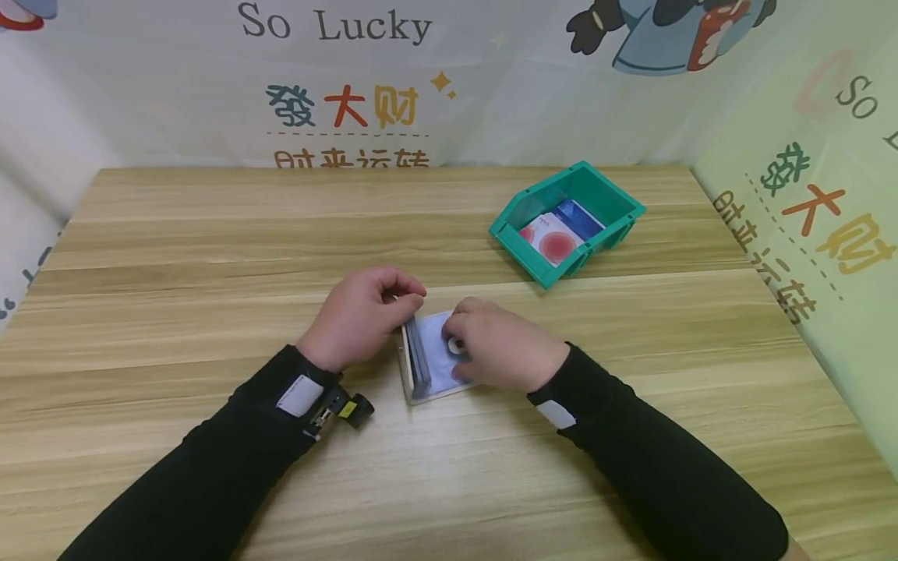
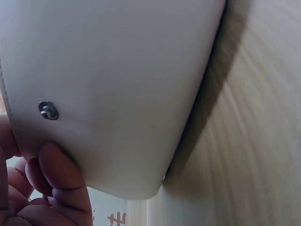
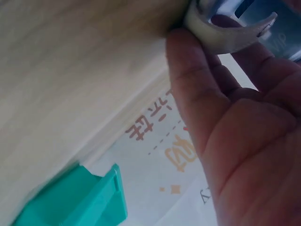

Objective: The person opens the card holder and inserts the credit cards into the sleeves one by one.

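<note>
A small card holder (image 1: 438, 354) lies opened on the table between the hands, its clear sleeves showing. Its cream cover (image 2: 122, 94), with a metal snap (image 2: 48, 110), stands tilted up on the left side. My left hand (image 1: 361, 315) pinches the top edge of that cover and the sleeves beside it between thumb and fingers. Over the right part of the holder, my right hand (image 1: 505, 343) has its fingers and thumb curled round its edge. A curved cream strap (image 3: 225, 40) sticks out by the right fingers, next to a dark blue sleeve (image 3: 275, 40).
A green bin (image 1: 624, 206) stands at the back right of the wooden table (image 1: 210, 257), holding several cards (image 1: 557, 234) in red, white and blue. A printed cloth (image 1: 491, 101) hangs behind the table and along its sides.
</note>
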Available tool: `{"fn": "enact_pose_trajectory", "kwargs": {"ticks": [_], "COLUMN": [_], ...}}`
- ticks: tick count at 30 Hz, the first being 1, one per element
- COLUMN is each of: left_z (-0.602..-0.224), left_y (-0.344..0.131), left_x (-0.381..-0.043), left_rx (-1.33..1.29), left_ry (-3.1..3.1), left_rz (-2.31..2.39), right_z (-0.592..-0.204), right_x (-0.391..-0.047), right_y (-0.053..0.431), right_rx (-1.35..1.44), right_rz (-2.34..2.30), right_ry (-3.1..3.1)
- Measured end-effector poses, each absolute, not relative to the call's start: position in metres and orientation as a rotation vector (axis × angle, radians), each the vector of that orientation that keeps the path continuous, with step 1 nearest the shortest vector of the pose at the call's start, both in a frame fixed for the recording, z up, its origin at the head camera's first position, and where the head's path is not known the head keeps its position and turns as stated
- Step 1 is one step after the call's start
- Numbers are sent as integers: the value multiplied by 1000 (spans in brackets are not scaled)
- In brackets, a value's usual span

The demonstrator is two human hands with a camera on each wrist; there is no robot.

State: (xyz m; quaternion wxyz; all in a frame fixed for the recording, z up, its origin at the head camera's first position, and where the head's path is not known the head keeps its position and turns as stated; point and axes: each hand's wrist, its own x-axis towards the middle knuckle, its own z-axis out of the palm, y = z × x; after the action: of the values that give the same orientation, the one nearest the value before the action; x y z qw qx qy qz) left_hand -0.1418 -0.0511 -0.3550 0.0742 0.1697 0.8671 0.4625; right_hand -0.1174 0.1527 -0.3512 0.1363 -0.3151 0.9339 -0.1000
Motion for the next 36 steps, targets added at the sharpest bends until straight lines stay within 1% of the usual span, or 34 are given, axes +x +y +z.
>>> {"fn": "enact_pose_trajectory", "kwargs": {"ticks": [16,24,28,36], "left_z": [-356,-358,-358,-357], "left_y": [-47,-45,-46,-46], "left_x": [-138,-139,-138,-136], "left_rx": [531,579,658,864], "left_ry": [2523,2435,2442,2469], "left_rz": [1299,1254,1151,850], "right_z": [-345,-342,-341,-340], "right_x": [-124,-127,-128,-129], "right_y": [159,164,165,170], "right_rx": [-804,-659,-623,-675], "right_rz": [-478,-451,-466,-621], "right_ry": [2673,2683,2672,2611]}}
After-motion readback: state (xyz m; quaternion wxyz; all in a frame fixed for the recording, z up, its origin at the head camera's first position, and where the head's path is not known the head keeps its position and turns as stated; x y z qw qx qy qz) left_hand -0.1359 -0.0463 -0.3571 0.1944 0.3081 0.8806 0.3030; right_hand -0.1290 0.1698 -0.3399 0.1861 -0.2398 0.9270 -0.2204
